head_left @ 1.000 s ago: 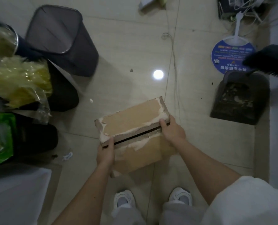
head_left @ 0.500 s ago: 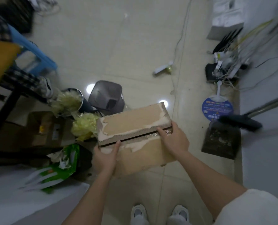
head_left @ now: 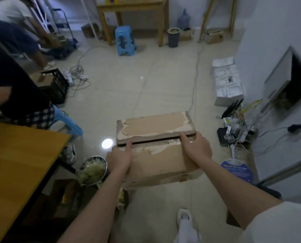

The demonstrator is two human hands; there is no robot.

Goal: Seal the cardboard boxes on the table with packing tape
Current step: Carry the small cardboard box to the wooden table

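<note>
Carrying box [head_left: 156, 146] above floor; left hand [head_left: 119, 159] and right hand [head_left: 196, 148] grip its sides. Flaps gape. Best: set flat on desk [head_left: 19, 163], press shut before taping.

A cluttered back-room workspace is suggested: a wooden table [head_left: 132, 6] at 12 o'clock, stacked white boxes [head_left: 227, 79] at 2, tangled cables [head_left: 77, 76] at 10.

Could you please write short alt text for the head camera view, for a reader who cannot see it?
A person carries a worn cardboard box above a tiled floor, left hand and right hand gripping its sides, with a dark gap between its top flaps. A wooden table stands to the left, a blue stool farther back, and a tangle of cables to the right.
</note>
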